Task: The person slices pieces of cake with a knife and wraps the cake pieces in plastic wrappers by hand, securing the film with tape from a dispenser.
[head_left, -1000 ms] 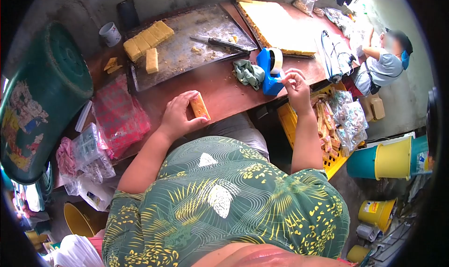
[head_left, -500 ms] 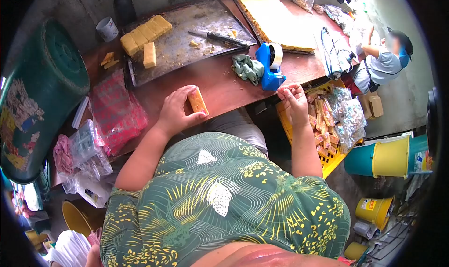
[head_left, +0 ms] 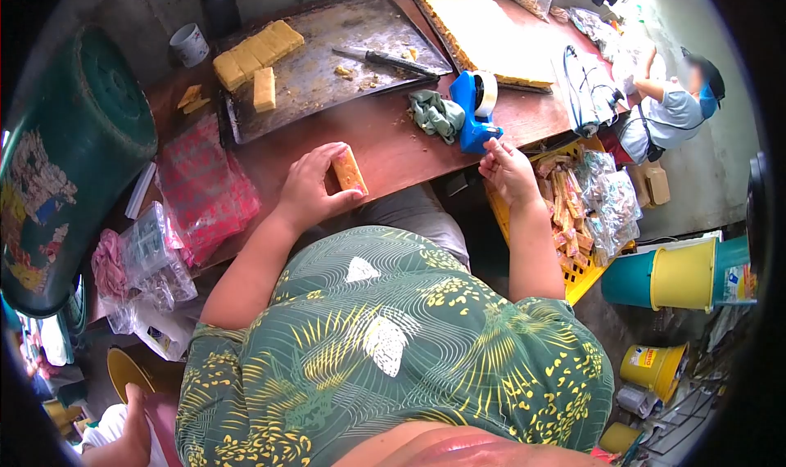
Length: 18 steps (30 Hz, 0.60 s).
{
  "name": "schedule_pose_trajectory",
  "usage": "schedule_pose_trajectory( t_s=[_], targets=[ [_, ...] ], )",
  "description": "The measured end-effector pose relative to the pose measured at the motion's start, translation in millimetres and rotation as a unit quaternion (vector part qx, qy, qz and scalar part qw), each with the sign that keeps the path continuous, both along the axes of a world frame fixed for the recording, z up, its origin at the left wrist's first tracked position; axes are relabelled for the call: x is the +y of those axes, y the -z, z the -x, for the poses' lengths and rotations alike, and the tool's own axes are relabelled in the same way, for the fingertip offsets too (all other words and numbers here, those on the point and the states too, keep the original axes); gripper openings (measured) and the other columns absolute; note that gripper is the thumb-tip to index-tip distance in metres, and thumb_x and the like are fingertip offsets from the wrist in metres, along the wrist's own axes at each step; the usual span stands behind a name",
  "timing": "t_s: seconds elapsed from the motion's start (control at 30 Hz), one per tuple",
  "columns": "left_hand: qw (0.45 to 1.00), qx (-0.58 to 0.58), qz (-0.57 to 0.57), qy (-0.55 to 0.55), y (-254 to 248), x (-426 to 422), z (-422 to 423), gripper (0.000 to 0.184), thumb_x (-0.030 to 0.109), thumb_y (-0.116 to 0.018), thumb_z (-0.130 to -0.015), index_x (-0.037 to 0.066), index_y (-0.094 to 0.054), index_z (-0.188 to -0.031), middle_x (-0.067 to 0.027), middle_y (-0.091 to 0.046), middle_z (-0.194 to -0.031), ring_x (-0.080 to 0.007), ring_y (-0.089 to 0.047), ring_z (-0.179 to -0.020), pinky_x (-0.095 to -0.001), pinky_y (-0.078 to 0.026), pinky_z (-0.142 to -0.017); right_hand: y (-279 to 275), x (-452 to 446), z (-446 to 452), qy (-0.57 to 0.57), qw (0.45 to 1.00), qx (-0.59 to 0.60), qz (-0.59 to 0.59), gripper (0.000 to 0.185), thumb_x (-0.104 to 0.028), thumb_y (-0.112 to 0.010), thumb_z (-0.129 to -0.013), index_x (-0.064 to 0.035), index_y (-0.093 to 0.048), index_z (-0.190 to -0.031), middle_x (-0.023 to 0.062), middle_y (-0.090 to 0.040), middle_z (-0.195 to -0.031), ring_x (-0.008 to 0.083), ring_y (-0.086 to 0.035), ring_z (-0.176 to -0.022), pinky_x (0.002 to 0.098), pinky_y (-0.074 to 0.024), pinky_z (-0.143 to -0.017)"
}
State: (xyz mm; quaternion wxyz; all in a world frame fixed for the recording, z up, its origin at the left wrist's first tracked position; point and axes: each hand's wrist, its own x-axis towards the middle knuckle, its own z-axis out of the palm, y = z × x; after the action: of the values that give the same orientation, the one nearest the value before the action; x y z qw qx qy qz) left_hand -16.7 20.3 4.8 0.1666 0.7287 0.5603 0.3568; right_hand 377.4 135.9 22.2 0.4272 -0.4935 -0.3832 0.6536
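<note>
My left hand (head_left: 309,182) is closed around a rectangular cake bar (head_left: 350,171) at the table's front edge, thumb at the near end and fingers at the far end. Faint reddish marks show on the bar. To the right, my right hand (head_left: 509,172) is pinched, its fingertips close to the front end of a blue tape dispenser (head_left: 473,123) that carries a roll of tape (head_left: 486,94). Whatever lies between those fingertips is too small to make out. A crumpled green cloth (head_left: 436,115) lies against the dispenser's left side.
A dark tray (head_left: 315,90) holds cut cake blocks (head_left: 260,54) and a knife (head_left: 385,61). Behind stands a large cake slab (head_left: 491,37). Pink printed plastic wrappers (head_left: 205,189) lie left. A yellow crate (head_left: 585,283) holds wrapped bars below right. Another person (head_left: 667,111) works at far right.
My right hand has moved slightly left and up, bringing its fingertips closer to the tape dispenser's front end. The left hand keeps its hold on the cake bar. A bare limb appears at lower left.
</note>
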Motion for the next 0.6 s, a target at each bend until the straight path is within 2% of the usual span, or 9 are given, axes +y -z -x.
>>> schedule_pose_trajectory(
  t_s=[0.03,0.13,0.23,0.33,0.47,0.5,0.53,0.57,0.6],
  targets=[
    [1.0,0.002,0.002,-0.001,-0.2,-0.7,0.0,0.081,0.059,-0.082,-0.075,0.01,-0.059,-0.136,-0.0107,-0.06,-0.142,-0.031,-0.055,-0.134,-0.0457,-0.04,-0.112,-0.6,1.9,0.0,-0.003,0.999,-0.034,0.001,0.018,-0.028,-0.069,-0.102,-0.0126,-0.062,-0.096,-0.0037,-0.061,-0.081,0.0095,-0.058,-0.073,0.0264,-0.0502,-0.071],
    [1.0,0.007,0.008,-0.002,-2.7,-1.1,-0.4,0.081,0.06,-0.082,-0.076,0.01,-0.059,-0.135,-0.0107,-0.059,-0.142,-0.0309,-0.054,-0.134,-0.046,-0.039,-0.113,13.7,14.9,-12.7,-0.046,0.977,-0.17,-0.117,0.019,-0.027,-0.068,-0.103,-0.0128,-0.062,-0.091,-0.0061,-0.056,-0.076,0.0051,-0.049,-0.068,0.0227,-0.0431,-0.066],
    [1.0,0.009,0.01,-0.001,-3.0,-0.9,0.0,0.081,0.061,-0.081,-0.076,0.01,-0.059,-0.135,-0.0106,-0.059,-0.143,-0.0309,-0.054,-0.134,-0.0461,-0.039,-0.113,14.5,19.3,-17.7,-0.066,0.956,-0.213,-0.192,0.023,-0.028,-0.068,-0.103,-0.0123,-0.063,-0.088,-0.0078,-0.055,-0.075,0.0025,-0.046,-0.069,0.0202,-0.0379,-0.064],
    [1.0,0.012,0.003,0.0,-1.0,-0.3,0.3,0.081,0.059,-0.082,-0.076,0.009,-0.059,-0.136,-0.0116,-0.059,-0.143,-0.0314,-0.054,-0.135,-0.0457,-0.039,-0.113,-11.3,8.5,-7.2,-0.055,0.969,-0.188,-0.154,0.024,-0.029,-0.067,-0.103,-0.011,-0.064,-0.088,-0.0085,-0.055,-0.075,0.0024,-0.044,-0.068,0.0195,-0.0365,-0.066],
    [1.0,0.018,0.006,-0.001,-6.3,-2.3,-1.0,0.081,0.054,-0.084,-0.076,0.008,-0.058,-0.138,-0.0134,-0.06,-0.143,-0.0325,-0.055,-0.134,-0.0454,-0.04,-0.114,2.6,16.7,-16.5,-0.081,0.96,-0.207,-0.17,0.025,-0.028,-0.069,-0.102,-0.0073,-0.065,-0.089,-0.0089,-0.053,-0.078,0.0034,-0.046,-0.073,0.022,-0.0375,-0.066],
    [1.0,0.02,0.009,-0.002,-7.2,-2.7,-1.1,0.08,0.054,-0.084,-0.077,0.008,-0.058,-0.138,-0.0132,-0.06,-0.143,-0.0325,-0.055,-0.134,-0.0456,-0.04,-0.114,7.8,17.3,-15.5,-0.058,0.926,-0.306,-0.214,0.027,-0.028,-0.072,-0.098,-0.0049,-0.066,-0.086,-0.0013,-0.06,-0.077,0.0132,-0.057,-0.072,0.0296,-0.0453,-0.068],
    [1.0,0.02,0.003,-0.001,-6.4,-2.7,-1.2,0.079,0.053,-0.083,-0.078,0.008,-0.058,-0.138,-0.0132,-0.059,-0.143,-0.0325,-0.055,-0.134,-0.0457,-0.04,-0.114,11.4,16.1,-17.5,-0.038,0.846,-0.449,-0.287,0.027,-0.028,-0.073,-0.097,-0.004,-0.067,-0.087,0.003,-0.063,-0.078,0.0191,-0.06,-0.074,0.0338,-0.0471,-0.07],
    [1.0,0.02,-0.001,0.0,-4.7,-1.9,-1.2,0.078,0.052,-0.083,-0.079,0.008,-0.058,-0.138,-0.0131,-0.059,-0.143,-0.0325,-0.055,-0.135,-0.0458,-0.04,-0.114,15.5,11.5,-20.6,-0.017,0.738,-0.576,-0.35,0.027,-0.028,-0.073,-0.096,-0.0031,-0.067,-0.087,0.0074,-0.065,-0.079,0.025,-0.062,-0.076,0.0381,-0.049,-0.071],
    [1.0,0.021,-0.006,0.001,-3.3,-1.8,-1.1,0.077,0.051,-0.082,-0.08,0.008,-0.058,-0.138,-0.0131,-0.059,-0.144,-0.0324,-0.055,-0.135,-0.046,-0.039,-0.114,15.5,5.1,-19.0,0.005,0.607,-0.685,-0.403,0.028,-0.029,-0.074,-0.094,-0.0022,-0.068,-0.088,0.0117,-0.067,-0.081,0.0308,-0.065,-0.078,0.0423,-0.0508,-0.073]
  ],
)
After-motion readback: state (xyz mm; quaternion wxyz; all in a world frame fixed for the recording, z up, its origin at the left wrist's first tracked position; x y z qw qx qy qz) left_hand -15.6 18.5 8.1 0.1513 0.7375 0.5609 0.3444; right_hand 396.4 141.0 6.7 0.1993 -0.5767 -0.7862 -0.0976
